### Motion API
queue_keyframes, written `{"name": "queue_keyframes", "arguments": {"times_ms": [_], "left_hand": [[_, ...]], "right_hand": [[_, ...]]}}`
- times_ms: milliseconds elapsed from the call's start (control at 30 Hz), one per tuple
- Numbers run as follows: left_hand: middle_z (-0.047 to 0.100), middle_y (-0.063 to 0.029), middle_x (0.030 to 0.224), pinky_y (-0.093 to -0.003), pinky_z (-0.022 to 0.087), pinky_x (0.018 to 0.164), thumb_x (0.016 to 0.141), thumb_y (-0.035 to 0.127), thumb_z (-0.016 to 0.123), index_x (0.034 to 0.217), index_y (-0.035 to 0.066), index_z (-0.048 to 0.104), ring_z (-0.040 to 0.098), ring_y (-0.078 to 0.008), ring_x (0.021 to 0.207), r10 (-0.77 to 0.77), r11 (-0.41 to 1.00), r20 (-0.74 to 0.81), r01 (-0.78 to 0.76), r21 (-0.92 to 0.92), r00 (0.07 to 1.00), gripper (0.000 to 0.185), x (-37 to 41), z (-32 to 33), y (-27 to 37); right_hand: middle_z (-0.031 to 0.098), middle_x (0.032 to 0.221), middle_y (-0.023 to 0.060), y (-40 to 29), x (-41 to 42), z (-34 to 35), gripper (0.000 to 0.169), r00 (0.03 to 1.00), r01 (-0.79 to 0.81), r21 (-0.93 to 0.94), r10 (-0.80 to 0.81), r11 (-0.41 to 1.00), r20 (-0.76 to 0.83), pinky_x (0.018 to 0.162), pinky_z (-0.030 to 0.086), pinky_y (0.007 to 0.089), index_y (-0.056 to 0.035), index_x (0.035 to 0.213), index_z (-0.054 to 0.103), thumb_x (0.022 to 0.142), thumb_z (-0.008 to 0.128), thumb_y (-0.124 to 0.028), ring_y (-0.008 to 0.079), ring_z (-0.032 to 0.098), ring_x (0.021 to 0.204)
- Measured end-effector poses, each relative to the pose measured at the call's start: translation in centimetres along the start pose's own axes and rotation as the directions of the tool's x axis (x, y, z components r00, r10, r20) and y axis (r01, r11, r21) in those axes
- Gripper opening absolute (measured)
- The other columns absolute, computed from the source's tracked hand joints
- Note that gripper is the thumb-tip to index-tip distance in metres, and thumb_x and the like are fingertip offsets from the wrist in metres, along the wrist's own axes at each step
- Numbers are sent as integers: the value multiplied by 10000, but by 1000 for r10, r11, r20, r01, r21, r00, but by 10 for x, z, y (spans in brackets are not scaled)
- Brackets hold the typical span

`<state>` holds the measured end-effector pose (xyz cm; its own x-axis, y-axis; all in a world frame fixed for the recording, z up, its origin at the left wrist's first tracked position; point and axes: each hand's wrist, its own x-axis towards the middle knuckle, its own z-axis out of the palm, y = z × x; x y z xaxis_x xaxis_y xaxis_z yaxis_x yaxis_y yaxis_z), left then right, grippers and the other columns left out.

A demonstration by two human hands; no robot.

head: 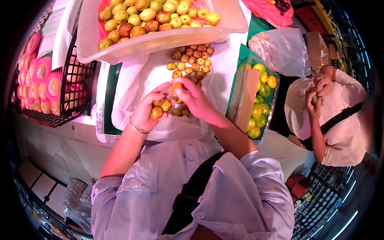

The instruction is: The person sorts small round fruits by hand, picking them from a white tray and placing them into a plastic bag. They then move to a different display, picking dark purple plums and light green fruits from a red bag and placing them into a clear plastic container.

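Note:
Several small brown-yellow jujube-like fruits [157, 112] rest in my left hand [147, 111], palm up with curled fingers. Close beside it, my right hand [193, 97] pinches one similar fruit [177, 86] between thumb and fingers. Beneath and beyond both hands, loose reddish-brown fruits [197, 54] lie on a white cloth-like sheet [220, 78]; my right hand hides some of them. Past these, a translucent plastic bin [168, 42] holds many green, yellow and brown fruits [148, 14] on pink lining.
Green-yellow citrus-like fruits [261, 110] fill a tray at right, beside a cardboard piece [247, 100]. A clear plastic bag [279, 51] lies beyond. At left stands a black plastic basket [70, 87] near net-wrapped fruits [42, 72]. Another person [333, 114] at right holds a small green item.

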<state>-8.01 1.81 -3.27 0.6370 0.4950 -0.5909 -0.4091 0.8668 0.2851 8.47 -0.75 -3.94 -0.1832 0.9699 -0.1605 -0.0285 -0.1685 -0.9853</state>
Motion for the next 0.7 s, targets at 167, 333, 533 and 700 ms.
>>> {"name": "queue_keyframes", "arguments": {"times_ms": [167,333,533,700], "left_hand": [[547,-31,928,-224,432,443,773,165,419,1182,156,404,562,-142,735,4,996,178,12,-88,984,410,0,-7,1],[557,-37,889,-215,430,428,823,226,428,1115,157,436,570,-149,782,71,993,10,-70,-91,997,300,2,-9,-1],[561,-53,911,-217,460,456,850,280,427,1086,153,458,559,-187,846,45,991,21,-42,-127,999,270,7,-14,-2],[549,-57,948,-220,460,456,847,277,430,1087,146,460,554,-188,854,68,986,32,-63,-152,997,275,9,-16,-1]], "right_hand": [[498,998,182,-6,10,15,346,854,457,-635,-507,623,117,805,388,357,-16,1085,464,768,522,-141,305,498,907],[469,1077,195,20,42,-26,366,976,137,-691,-217,710,-30,829,382,356,-63,1112,462,772,519,-187,330,479,970],[335,1266,157,75,102,-77,527,958,-254,-965,-120,67,-260,917,304,461,-123,1193,386,781,440,-446,343,313,1152],[383,1186,126,59,71,-4,486,994,101,-946,19,309,112,890,301,447,-149,1187,366,737,510,-264,293,321,1137]]}}
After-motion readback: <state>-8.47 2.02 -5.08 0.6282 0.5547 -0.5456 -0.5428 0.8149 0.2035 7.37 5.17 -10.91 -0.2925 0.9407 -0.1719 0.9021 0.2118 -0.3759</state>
